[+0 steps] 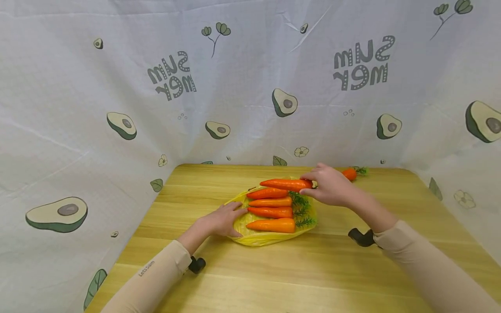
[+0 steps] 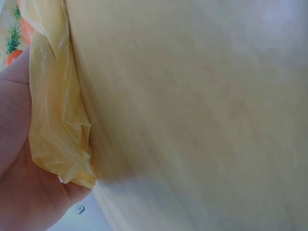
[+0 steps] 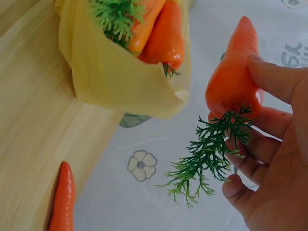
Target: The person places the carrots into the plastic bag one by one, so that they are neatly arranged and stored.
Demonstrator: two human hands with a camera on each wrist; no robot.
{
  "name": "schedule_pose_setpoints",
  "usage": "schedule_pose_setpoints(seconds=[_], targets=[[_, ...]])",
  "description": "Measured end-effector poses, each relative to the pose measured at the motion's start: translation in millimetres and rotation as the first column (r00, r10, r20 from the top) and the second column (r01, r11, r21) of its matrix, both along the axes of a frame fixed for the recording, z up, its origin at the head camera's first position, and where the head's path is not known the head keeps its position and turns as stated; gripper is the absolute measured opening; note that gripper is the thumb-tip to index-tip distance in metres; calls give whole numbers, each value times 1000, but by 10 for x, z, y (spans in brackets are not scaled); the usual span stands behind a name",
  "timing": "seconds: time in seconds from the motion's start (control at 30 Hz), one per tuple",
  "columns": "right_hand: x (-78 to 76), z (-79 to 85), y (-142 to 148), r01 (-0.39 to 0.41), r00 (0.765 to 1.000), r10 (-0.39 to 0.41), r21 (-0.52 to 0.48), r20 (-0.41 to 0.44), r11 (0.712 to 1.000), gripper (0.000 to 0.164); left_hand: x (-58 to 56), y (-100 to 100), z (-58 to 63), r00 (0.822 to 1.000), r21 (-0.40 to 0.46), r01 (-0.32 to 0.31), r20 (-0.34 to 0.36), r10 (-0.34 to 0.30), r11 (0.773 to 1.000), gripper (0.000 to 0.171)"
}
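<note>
An orange-red carrot [image 1: 285, 184] with a green leafy top is pinched by my right hand [image 1: 330, 184] near its thick end, above the bag. Its tip points left in the head view; in the right wrist view the leaves [image 3: 207, 154] hang below the fingers. A yellow plastic bag [image 1: 254, 239] lies spread on the table with several carrots [image 1: 270, 212] in it side by side, tips to the left. My left hand [image 1: 223, 219] is at the bag's left side, fingers spread against its mouth. In the left wrist view, crumpled yellow plastic [image 2: 57, 106] covers part of that hand.
Another carrot [image 1: 349, 174] lies on the wooden table [image 1: 282, 278] at the back right, partly hidden behind my right hand. A white curtain [image 1: 242, 78] printed with avocados and lettering hangs behind and beside the table. Black wrist-camera mounts [image 1: 361, 238] stick out under both forearms.
</note>
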State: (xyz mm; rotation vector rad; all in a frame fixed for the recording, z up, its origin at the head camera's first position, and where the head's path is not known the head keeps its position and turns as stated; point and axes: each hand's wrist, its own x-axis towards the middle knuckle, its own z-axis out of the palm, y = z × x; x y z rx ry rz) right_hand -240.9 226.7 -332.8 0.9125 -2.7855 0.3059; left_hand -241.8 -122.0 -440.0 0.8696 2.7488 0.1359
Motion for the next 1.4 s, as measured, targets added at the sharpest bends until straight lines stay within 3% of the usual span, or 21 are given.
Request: schedule_pose_setpoints(seconds=[0.73,1.0,1.23,1.4], targets=[[-104,-188,-391,-21,999,20,42,40,999,48,0,-8,-15,1000,19,3,5,-3,1000,85],[-118,-296,-435,-39,999,39,108,2,993,47,3,-15,-10,1000,27,3,7,-3,1000,84],[-84,-395,-472,-14,995,34,217,-91,976,43,2,-7,-6,1000,23,12,0,-12,1000,84],[-89,-470,-488,-14,992,41,221,-119,975,41,15,7,13,1000,14,11,-6,-11,1000,84]])
